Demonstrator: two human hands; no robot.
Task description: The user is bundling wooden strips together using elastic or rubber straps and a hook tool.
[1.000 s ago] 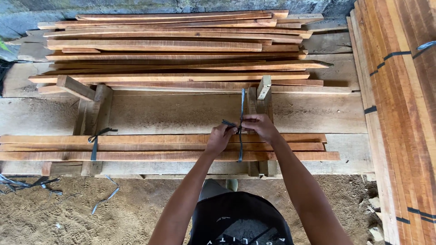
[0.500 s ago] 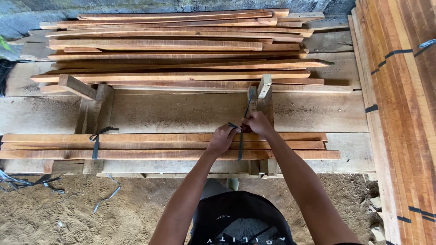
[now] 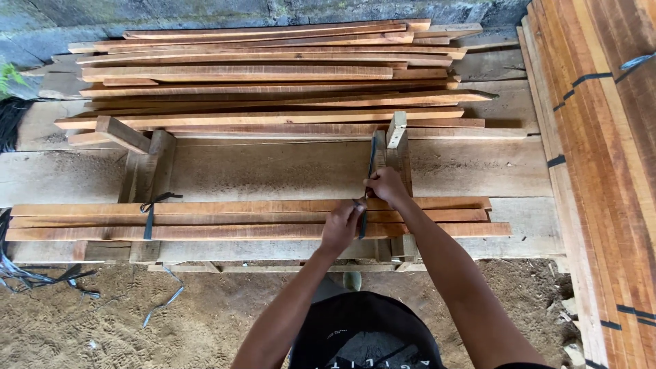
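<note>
1. Now my left hand (image 3: 344, 222) is closed around the dark plastic strap (image 3: 363, 222) where it crosses the bundle of wooden slats (image 3: 239, 220) lying in front of me.
2. My right hand (image 3: 386, 186) pinches the same strap's upper length, which runs taut away from me over the wooden bench (image 3: 273, 167) toward an upright wooden block (image 3: 397, 130).
3. Near the bundle's left end a second dark strap (image 3: 149, 217) is already knotted around the slats, its loose ends sticking up.
4. Behind the bench lies a loose stack of slats (image 3: 273, 75), unbound.
5. To my right stand tall banded bundles of boards (image 3: 594, 171), each crossed by thin dark straps.
6. Cut strap scraps (image 3: 41, 277) lie on the sawdust floor (image 3: 137, 321) at my left.
</note>
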